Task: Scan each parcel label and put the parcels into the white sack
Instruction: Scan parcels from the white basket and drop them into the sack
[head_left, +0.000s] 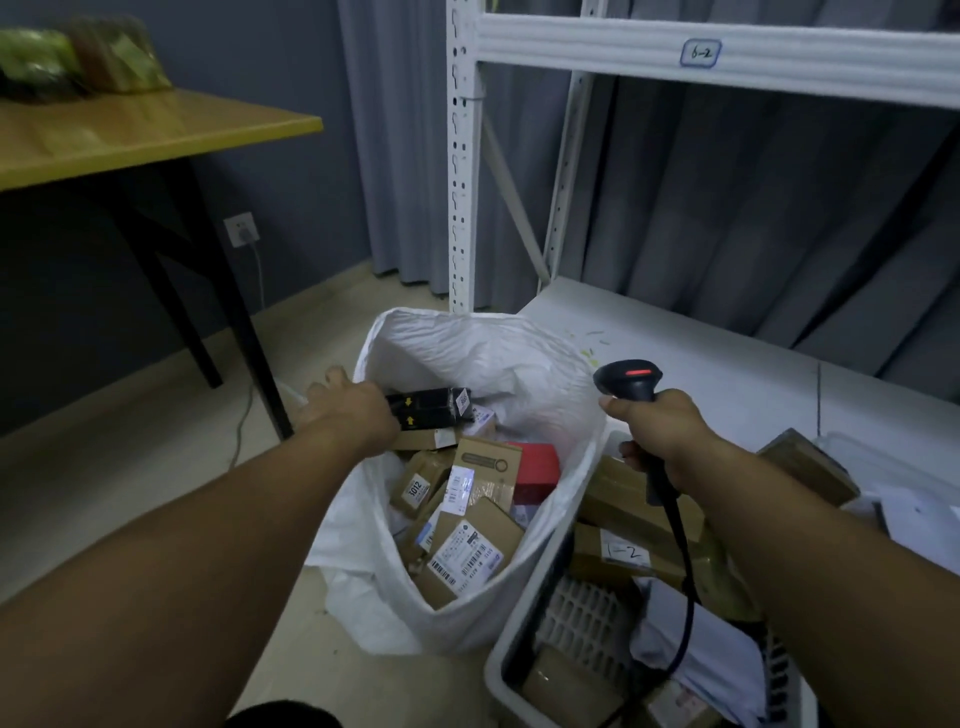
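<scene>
As left hand holds parcel, fingers hidden, right hand grips scanner

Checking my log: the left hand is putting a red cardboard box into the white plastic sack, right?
Not quite: the head view shows the left hand holding a black rectangular box over the white plastic sack.
</scene>
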